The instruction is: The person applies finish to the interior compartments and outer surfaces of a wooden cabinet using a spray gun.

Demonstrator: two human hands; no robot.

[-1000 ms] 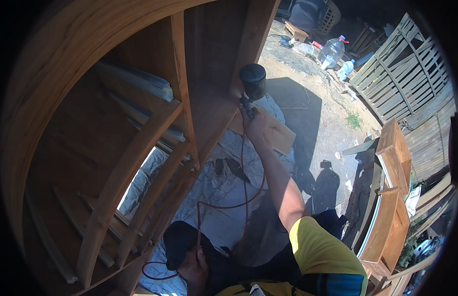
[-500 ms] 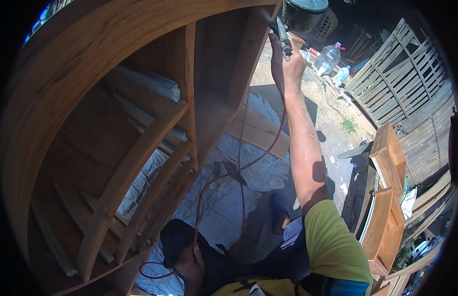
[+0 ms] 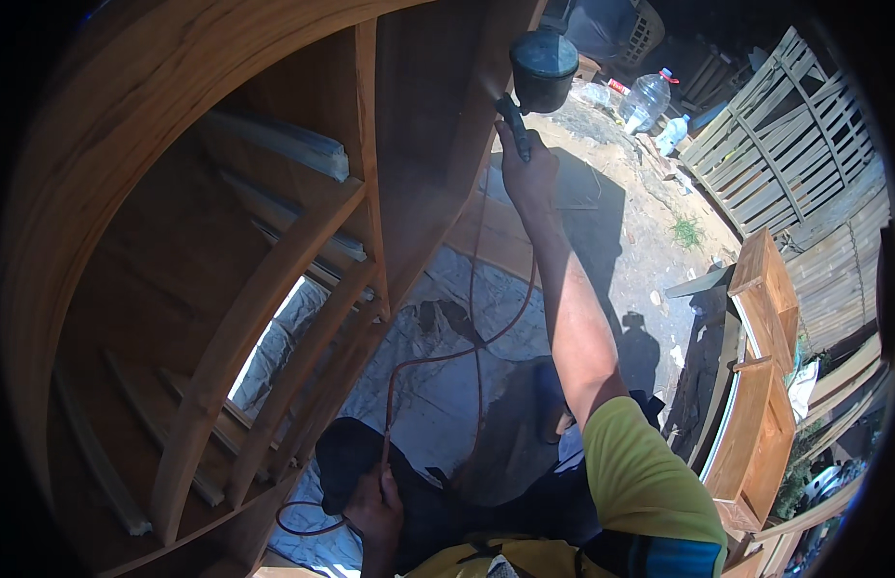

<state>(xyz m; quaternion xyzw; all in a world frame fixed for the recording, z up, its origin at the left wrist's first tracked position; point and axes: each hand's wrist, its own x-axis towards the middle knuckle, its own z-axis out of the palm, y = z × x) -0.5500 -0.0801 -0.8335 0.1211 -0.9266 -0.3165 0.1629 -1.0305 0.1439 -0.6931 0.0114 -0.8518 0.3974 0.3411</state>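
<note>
My right hand [image 3: 530, 178] is wrapped round the handle of a spray gun [image 3: 543, 75] with a dark round cup on top. A faint mist leaves its nozzle toward the side panel [image 3: 436, 106] of a large wooden cabinet [image 3: 370, 159], close by but apart from the wood. A thin reddish-brown hose [image 3: 436, 354] loops below the outstretched arm. Low in the picture, my left hand [image 3: 375, 509] closes round part of that hose, beside my dark-clothed knee [image 3: 346, 453]. Its fingers are partly in shadow.
Curved rails [image 3: 260, 361] cross the cabinet's opening at left. Pale crumpled sheeting [image 3: 419, 400] covers the ground, the hose lying across it. Wooden drawers [image 3: 751, 433] stand at right. Farther off are plastic bottles [image 3: 646, 101] and a slatted wooden panel [image 3: 775, 135].
My right hand has brought the spray gun down and to the left along the cabinet's side panel. The hose loop has shifted with it. My left hand stays on the hose.
</note>
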